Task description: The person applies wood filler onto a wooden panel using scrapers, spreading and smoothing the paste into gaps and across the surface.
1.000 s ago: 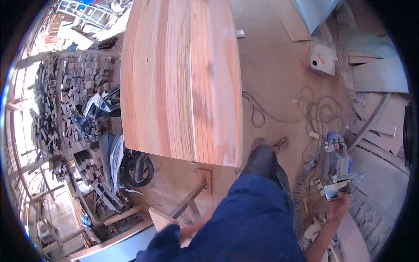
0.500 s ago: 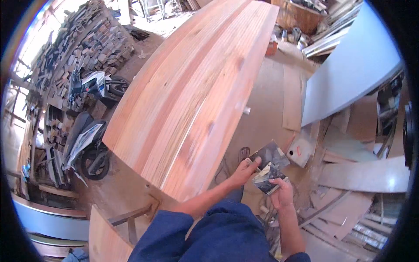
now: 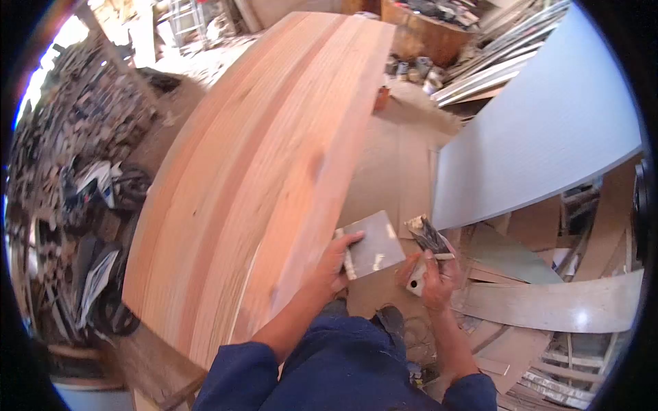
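A flat grey square plate with pale smears along its edges is gripped at its left side by my left hand, thumb on top. My right hand is closed around a smaller dark scraper-like piece with pale residue on its far end. The two pieces are apart, side by side in front of my body. Left of them lies a long wooden panel of joined light and reddish boards, its right edge close to my left forearm.
A pale grey-blue sheet leans at the right above board offcuts. A white container stands on the floor beyond my right hand. Motorbikes and a wood pile are at the left.
My hands have moved apart, and the two pieces that overlapped are now separate. The left plate has turned to show its grey face. The view has shifted, so the panel appears further left.
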A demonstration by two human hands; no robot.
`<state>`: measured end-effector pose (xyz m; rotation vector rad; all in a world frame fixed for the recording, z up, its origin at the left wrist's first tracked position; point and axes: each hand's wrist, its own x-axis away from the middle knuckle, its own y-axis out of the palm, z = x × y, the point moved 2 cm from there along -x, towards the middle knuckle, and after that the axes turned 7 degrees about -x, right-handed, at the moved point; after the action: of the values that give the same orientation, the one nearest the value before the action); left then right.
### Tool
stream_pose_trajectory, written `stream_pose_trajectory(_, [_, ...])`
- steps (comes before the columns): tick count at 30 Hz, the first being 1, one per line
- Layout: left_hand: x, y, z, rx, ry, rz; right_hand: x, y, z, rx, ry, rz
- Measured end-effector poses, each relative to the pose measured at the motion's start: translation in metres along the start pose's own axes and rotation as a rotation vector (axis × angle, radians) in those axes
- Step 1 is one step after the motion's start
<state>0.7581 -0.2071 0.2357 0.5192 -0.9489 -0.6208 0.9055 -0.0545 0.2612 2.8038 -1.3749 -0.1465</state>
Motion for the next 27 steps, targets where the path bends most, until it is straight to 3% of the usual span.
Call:
stream_pose_trajectory(2, [-0.023, 0.013, 0.005, 0.096, -0.009, 0.016, -0.026, 0.015, 0.023, -0.194, 0.294, 0.251])
stream_pose_trajectory(4, [-0.048, 0.021, -0.002, 0.169, -0.028, 0.083, -0.055, 0.032, 0.059, -0.329, 0.315, 0.284])
stream_pose_trajectory(6, [-0.092, 0.028, -0.021, 0.212, -0.04, 0.197, -0.086, 0.054, 0.103, -0.433, 0.048, 0.109])
stream_pose_trajectory(9, [-0.166, 0.021, -0.031, 0.519, -0.01, 0.141, -0.116, 0.089, 0.126, -0.629, 0.269, 0.092])
stream_pose_trajectory(10, [-0.183, 0.016, -0.031, 0.515, -0.005, 0.206, -0.125, 0.096, 0.132, -0.631, 0.208, 0.057])
stream_pose_trajectory(13, [-0.238, 0.003, -0.034, 0.536, 0.005, 0.376, -0.152, 0.097, 0.154, -0.475, 0.358, 0.029])
stream_pose_trajectory(19, [-0.349, 0.004, -0.015, 0.596, 0.047, 0.539, -0.238, 0.075, 0.193, -0.264, 0.376, -0.181])
stream_pose_trajectory(22, [-0.418, 0.032, 0.011, 0.502, 0.057, 0.57, -0.29, 0.032, 0.184, 0.118, 0.425, -0.267])
stream_pose_trajectory(25, [-0.467, 0.074, 0.038, 0.492, 0.079, 0.658, -0.351, -0.011, 0.167, 0.504, 0.486, -0.145])
stream_pose_trajectory(27, [-0.5, 0.072, 0.034, 0.365, 0.168, 0.612, -0.396, -0.017, 0.149, 0.457, 0.183, -0.222])
